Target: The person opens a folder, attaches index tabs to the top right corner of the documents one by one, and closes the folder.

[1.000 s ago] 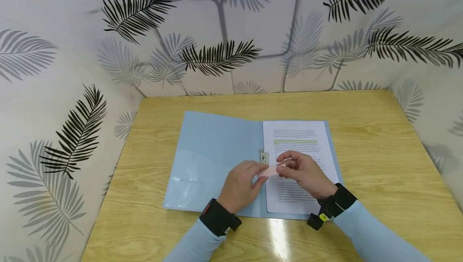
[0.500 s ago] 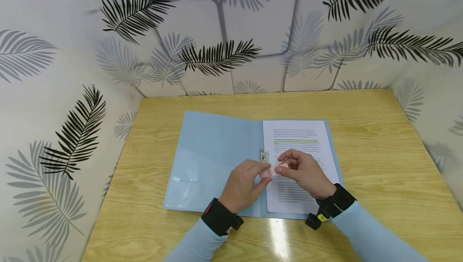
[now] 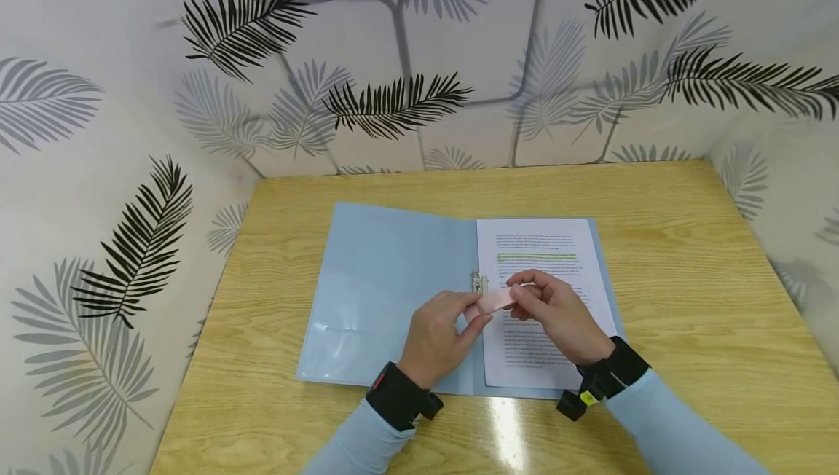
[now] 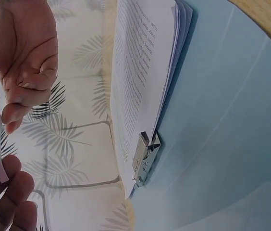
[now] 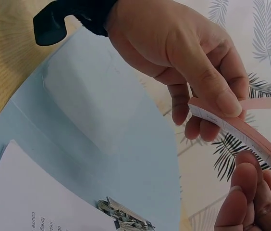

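A narrow pad of pink sticky notes [image 3: 493,302] is held between both hands above the folder's ring side. My left hand [image 3: 438,336] pinches its left end between thumb and forefinger, with the left thumb [image 5: 227,103] flat on it in the right wrist view. My right hand [image 3: 557,315] pinches the other end, its other fingers curled. One pink strip [image 5: 265,103] stands away from the pad, which has white printed backing underneath. Beneath lies an open light-blue folder [image 3: 393,264] with printed sheets [image 3: 534,358] on its right side.
A metal clip [image 4: 145,159] sits at the sheets' left edge by the folder's spine. Green highlighted lines [image 3: 536,257] cross the upper page. Wooden table [image 3: 688,278] surrounds the folder, and a leaf-patterned backdrop [image 3: 459,38] rises behind and at both sides.
The right hand has shifted slightly up and right, and its thumb has straightened. The pad now slants up toward the right, with more of its pink face showing. The folder has stayed put.
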`<state>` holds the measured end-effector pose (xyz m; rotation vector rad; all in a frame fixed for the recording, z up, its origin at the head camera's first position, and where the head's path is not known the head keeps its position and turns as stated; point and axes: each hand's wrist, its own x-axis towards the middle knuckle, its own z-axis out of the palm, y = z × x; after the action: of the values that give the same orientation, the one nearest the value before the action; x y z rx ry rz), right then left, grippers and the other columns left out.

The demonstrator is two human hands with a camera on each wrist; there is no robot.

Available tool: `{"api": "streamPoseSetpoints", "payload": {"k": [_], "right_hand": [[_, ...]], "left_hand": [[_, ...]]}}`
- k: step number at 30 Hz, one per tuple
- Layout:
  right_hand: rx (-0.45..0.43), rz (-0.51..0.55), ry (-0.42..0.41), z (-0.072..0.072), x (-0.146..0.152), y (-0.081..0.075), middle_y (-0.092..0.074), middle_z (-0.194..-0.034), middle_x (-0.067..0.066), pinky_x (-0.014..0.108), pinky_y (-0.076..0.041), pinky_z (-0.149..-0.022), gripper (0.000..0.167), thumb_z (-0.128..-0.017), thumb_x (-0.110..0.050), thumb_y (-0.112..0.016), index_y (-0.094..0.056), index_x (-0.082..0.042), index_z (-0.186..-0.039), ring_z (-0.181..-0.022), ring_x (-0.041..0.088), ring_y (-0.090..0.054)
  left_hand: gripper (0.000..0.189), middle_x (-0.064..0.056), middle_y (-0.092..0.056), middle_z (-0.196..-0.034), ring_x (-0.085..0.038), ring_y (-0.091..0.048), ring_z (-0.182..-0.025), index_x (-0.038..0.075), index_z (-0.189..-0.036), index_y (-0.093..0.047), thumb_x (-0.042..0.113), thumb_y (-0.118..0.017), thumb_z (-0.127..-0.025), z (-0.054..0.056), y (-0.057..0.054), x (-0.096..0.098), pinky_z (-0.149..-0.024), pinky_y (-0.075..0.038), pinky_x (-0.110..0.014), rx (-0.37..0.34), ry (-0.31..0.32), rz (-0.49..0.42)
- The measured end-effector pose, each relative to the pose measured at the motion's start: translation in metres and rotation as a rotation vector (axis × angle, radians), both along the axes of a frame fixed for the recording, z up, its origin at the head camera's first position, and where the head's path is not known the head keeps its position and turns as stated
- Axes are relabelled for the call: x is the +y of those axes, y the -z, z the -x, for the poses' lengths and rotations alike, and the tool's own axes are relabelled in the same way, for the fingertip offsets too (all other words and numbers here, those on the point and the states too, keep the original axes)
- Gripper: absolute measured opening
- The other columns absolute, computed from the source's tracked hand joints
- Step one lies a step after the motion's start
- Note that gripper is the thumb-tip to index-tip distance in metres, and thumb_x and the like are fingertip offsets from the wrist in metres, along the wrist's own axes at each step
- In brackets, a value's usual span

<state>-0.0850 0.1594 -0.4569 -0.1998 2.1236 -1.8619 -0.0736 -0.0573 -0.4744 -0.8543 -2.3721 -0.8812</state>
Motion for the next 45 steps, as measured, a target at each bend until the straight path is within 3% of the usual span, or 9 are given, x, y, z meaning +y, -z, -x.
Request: {"api": "streamPoseSetpoints", "payload": {"k": [6,10,15,19,24,30,34,38,45], "right_hand": [[0.029,0.078,-0.016,-0.003,-0.004,-0.001,-0.065,-0.101,0.017,0.032,-0.054,-0.078,0.039,-0.103,-0.032,-0.044,-0.053,0.003,-0.118,-0.084,0.025,-0.063],[0.027,0.107,-0.045,-0.004,-0.010,-0.002,-0.065,-0.102,0.017,0.033,-0.054,-0.078,0.034,-0.102,-0.028,-0.049,-0.055,0.003,-0.116,-0.086,0.024,-0.065],[0.051,0.076,-0.021,-0.005,-0.013,-0.002,-0.067,-0.096,0.019,0.037,-0.055,-0.075,0.028,-0.098,-0.023,-0.056,-0.059,0.004,-0.105,-0.081,0.024,-0.066],[0.092,0.040,0.010,-0.007,-0.014,-0.002,-0.067,-0.089,0.020,0.037,-0.056,-0.073,0.024,-0.097,-0.020,-0.059,-0.059,0.003,-0.097,-0.076,0.026,-0.065],[0.160,0.014,0.030,-0.007,-0.014,-0.001,-0.067,-0.086,0.019,0.032,-0.056,-0.070,0.018,-0.097,-0.015,-0.059,-0.060,0.003,-0.097,-0.073,0.024,-0.064],[0.203,-0.052,0.078,-0.008,-0.013,-0.005,-0.067,-0.084,0.019,0.031,-0.056,-0.068,0.015,-0.097,-0.012,-0.058,-0.060,0.003,-0.097,-0.071,0.023,-0.065],[0.201,-0.076,0.098,-0.004,-0.009,0.001,-0.067,-0.085,0.018,0.034,-0.056,-0.068,0.017,-0.097,-0.016,-0.059,-0.060,0.001,-0.097,-0.072,0.024,-0.064],[0.203,-0.090,0.115,-0.003,-0.004,-0.002,-0.067,-0.085,0.019,0.032,-0.055,-0.068,0.021,-0.097,-0.019,-0.059,-0.060,0.002,-0.096,-0.073,0.027,-0.064],[0.199,-0.127,0.152,-0.002,0.004,-0.007,-0.067,-0.084,0.017,0.028,-0.054,-0.067,0.024,-0.097,-0.023,-0.059,-0.059,0.002,-0.095,-0.071,0.022,-0.063]], "left_hand": [[0.023,0.002,-0.066,-0.083,-0.008,-0.060,-0.074,0.008,-0.100,-0.067,0.026,-0.073,-0.087,0.001,-0.001,0.003,-0.063,-0.048,-0.017,0.029,-0.019,-0.049],[0.025,0.000,-0.067,-0.085,-0.010,-0.062,-0.078,0.007,-0.100,-0.067,0.026,-0.074,-0.086,0.001,-0.002,0.005,-0.067,-0.050,-0.018,0.041,-0.030,-0.068],[0.019,-0.003,-0.070,-0.093,-0.012,-0.065,-0.085,0.006,-0.103,-0.067,0.020,-0.068,-0.090,0.000,-0.002,0.007,-0.074,-0.052,-0.021,0.035,-0.043,-0.089],[0.012,-0.004,-0.070,-0.096,-0.015,-0.066,-0.087,0.006,-0.096,-0.068,0.013,-0.059,-0.091,0.000,-0.001,0.009,-0.075,-0.053,-0.024,0.040,-0.111,-0.138],[0.009,-0.004,-0.065,-0.090,-0.017,-0.061,-0.084,0.007,-0.084,-0.064,0.011,-0.059,-0.091,0.000,-0.001,0.011,-0.071,-0.052,-0.024,0.042,-0.191,-0.206],[0.009,-0.004,-0.060,-0.083,-0.017,-0.056,-0.075,0.006,-0.088,-0.062,0.013,-0.061,-0.094,-0.002,0.000,0.011,-0.066,-0.048,-0.025,0.007,-0.204,-0.215],[0.010,-0.004,-0.061,-0.081,-0.015,-0.056,-0.070,0.006,-0.090,-0.063,0.014,-0.060,-0.096,-0.005,0.001,0.010,-0.061,-0.046,-0.022,-0.040,-0.216,-0.217],[0.010,-0.003,-0.062,-0.079,-0.012,-0.055,-0.067,0.006,-0.089,-0.063,0.013,-0.060,-0.095,-0.005,0.003,0.008,-0.058,-0.045,-0.021,-0.043,-0.223,-0.217],[0.010,-0.002,-0.061,-0.074,-0.009,-0.052,-0.062,0.005,-0.089,-0.063,0.013,-0.061,-0.095,-0.004,0.006,0.005,-0.055,-0.043,-0.021,-0.044,-0.234,-0.230]]}}
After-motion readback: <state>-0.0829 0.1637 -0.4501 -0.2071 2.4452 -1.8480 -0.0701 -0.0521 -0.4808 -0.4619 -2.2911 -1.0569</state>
